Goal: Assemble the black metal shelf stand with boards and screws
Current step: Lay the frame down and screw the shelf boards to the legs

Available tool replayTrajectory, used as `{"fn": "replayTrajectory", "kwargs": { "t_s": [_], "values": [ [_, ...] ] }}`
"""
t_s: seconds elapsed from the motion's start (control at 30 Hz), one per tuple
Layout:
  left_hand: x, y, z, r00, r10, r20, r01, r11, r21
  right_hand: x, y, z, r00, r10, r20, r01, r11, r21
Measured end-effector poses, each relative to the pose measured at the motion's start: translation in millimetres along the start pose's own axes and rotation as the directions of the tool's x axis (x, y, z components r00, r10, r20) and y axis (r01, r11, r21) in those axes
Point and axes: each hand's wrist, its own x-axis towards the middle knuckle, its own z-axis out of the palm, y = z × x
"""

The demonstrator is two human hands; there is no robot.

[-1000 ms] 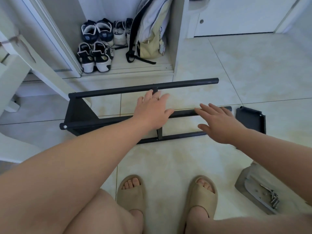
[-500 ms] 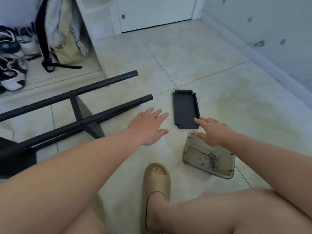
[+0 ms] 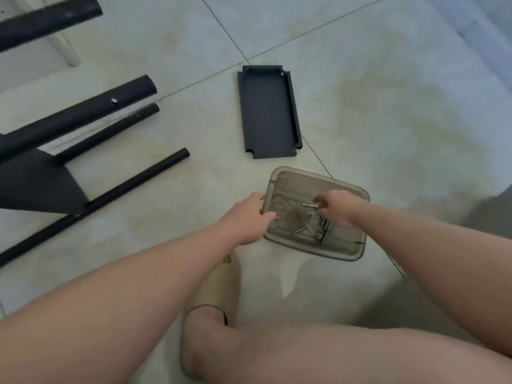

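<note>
With our left hand (image 3: 246,220) gripping the translucent grey plastic tray (image 3: 300,173) by its rim, we should pinch a single silver metal screw (image 3: 298,230) cleanly, though we cannot tell whether our curled right hand (image 3: 339,207) holds one.

Matt black metal tubes (image 3: 83,112) and tray (image 3: 267,112); translucent smoky plastic lid (image 3: 346,245); shiny steel screws (image 3: 324,225); glossy tile floor (image 3: 388,106).

Soft, even daylight; the pale floor (image 3: 388,112) reads bright, with a bluish cast toward the upper right corner. Shadows are weak and diffuse: a grey patch lies at the right edge and below the tray (image 3: 346,246). Motion blur softens the black tubes (image 3: 83,115) and the screws (image 3: 324,228). Wide-angle distortion bows the tile joints (image 3: 304,31) and stretches the forearms (image 3: 138,286) at the lower edge.
</note>
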Motion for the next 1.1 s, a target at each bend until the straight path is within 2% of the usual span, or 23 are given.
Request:
{"fn": "replayTrajectory", "kwargs": {
  "t_s": [0.1,0.23,0.4,0.57,0.67,0.83,1.1],
  "values": [
    [8,-13,20,0.996,-0.016,-0.082,0.003,0.988,-0.153,13,12,26,1.0,-0.006,-0.018,0.006,1.0,0.005],
    [11,-19,29,0.991,-0.012,-0.132,-0.015,0.979,-0.202,23,16,53,0.995,-0.093,-0.041,0.092,0.995,-0.029],
    [15,-19,28,0.995,-0.032,-0.099,0.007,0.97,-0.242,36,5,77,0.976,-0.211,-0.048,0.2,0.965,-0.168],
    [15,-17,27,0.996,-0.045,-0.08,0.02,0.959,-0.282,41,6,81,0.97,-0.241,-0.04,0.222,0.938,-0.266],
    [12,-14,26,0.996,-0.061,-0.065,0.039,0.955,-0.294,37,3,73,0.978,-0.203,-0.039,0.189,0.954,-0.232],
    [-8,-12,5,0.993,-0.099,-0.071,0.085,0.98,-0.179,11,-15,29,0.98,-0.16,-0.114,0.144,0.98,-0.137],
    [-76,-17,-95,0.965,0.031,-0.26,0.007,0.99,0.144,-60,-109,-49,0.883,-0.344,-0.32,0.351,0.936,-0.038]
  ]
}}
